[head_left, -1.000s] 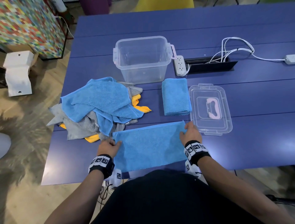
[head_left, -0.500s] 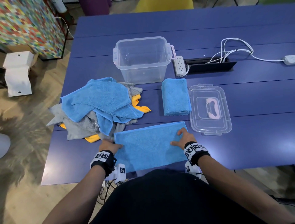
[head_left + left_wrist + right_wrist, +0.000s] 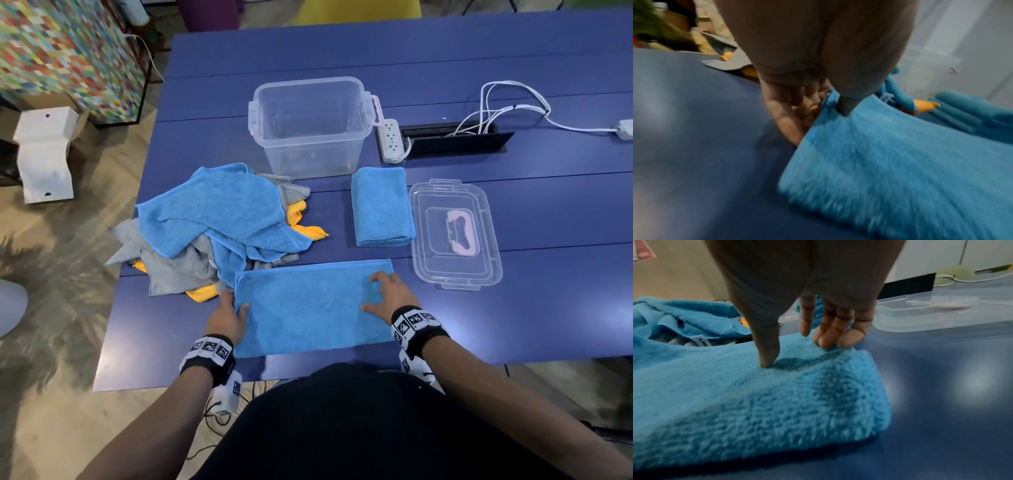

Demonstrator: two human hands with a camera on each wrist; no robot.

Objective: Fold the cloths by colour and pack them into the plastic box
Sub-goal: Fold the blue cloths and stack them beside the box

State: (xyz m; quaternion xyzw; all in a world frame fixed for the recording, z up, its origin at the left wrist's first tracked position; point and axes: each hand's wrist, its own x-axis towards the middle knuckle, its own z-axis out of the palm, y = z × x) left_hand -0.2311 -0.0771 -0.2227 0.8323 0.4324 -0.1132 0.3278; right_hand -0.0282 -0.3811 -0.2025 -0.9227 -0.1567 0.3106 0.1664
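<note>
A blue cloth (image 3: 308,308) lies flat as a long folded strip near the table's front edge. My left hand (image 3: 234,303) pinches its left edge, with the thumb on top and the fingers (image 3: 789,129) at and under the edge. My right hand (image 3: 380,291) rests open on the cloth's right end, where straight fingers (image 3: 830,335) and thumb press the pile down. A folded blue cloth (image 3: 380,205) lies beyond it. The clear plastic box (image 3: 308,82) stands empty further back. A heap of blue, grey and orange cloths (image 3: 212,219) sits to the left.
The box's clear lid (image 3: 479,267) lies flat to the right of the folded cloth. A white power strip (image 3: 390,138) and a black cable slot with white cables (image 3: 496,106) are behind it. The blue table (image 3: 565,308) ends just before my body.
My right hand has slid from the cloth's far right corner inward onto its top. My left thumb has come over the left edge. The cloth has barely shifted.
</note>
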